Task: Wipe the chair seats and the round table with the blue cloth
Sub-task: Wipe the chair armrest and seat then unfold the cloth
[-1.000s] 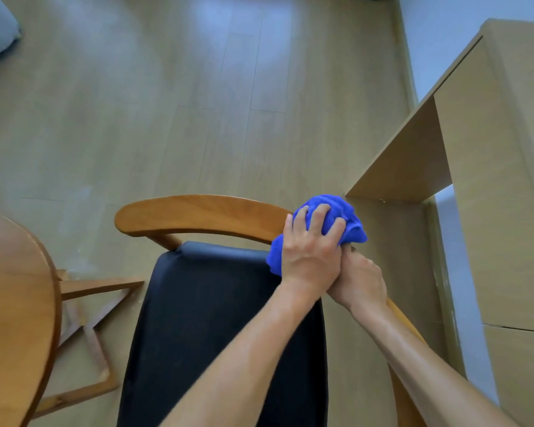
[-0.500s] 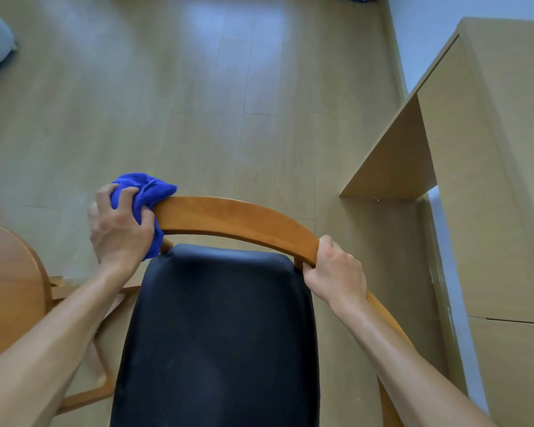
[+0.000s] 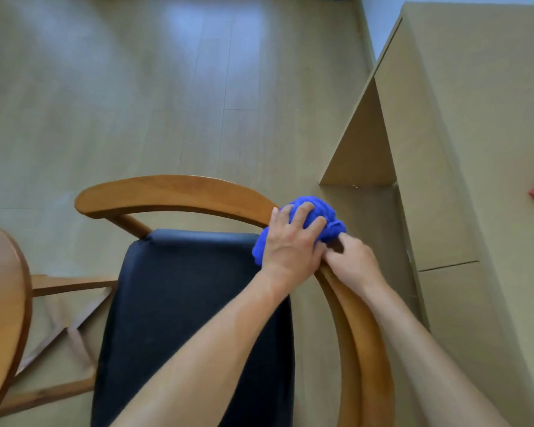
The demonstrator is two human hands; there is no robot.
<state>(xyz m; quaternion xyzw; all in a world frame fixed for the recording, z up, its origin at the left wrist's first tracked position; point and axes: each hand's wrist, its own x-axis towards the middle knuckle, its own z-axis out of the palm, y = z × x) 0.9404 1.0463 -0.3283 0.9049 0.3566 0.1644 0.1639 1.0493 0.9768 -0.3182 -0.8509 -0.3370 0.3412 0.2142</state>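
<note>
Rubbing the rail: my left hand (image 3: pixel 290 241) grips the blue cloth (image 3: pixel 316 211) bunched.
My right hand (image 3: pixel 353 263), holding the chair rail (image 3: pixel 179 192), crowds it; the next stroke may jam.

1. The room is bright with soft daylight.
2. A pale shine lies on the floor (image 3: pixel 216 35) at the top.
3. Shadows are faint.
4. Straight lines bend near the edges.
5. The picture looks a little soft.

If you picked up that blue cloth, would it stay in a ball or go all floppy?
Probably floppy. The blue cloth is bunched into soft folds under the left hand, so it likely keeps no shape of its own. It looks light, since one hand holds it against the chair back. Its fuzzy surface should not slip easily.
</note>
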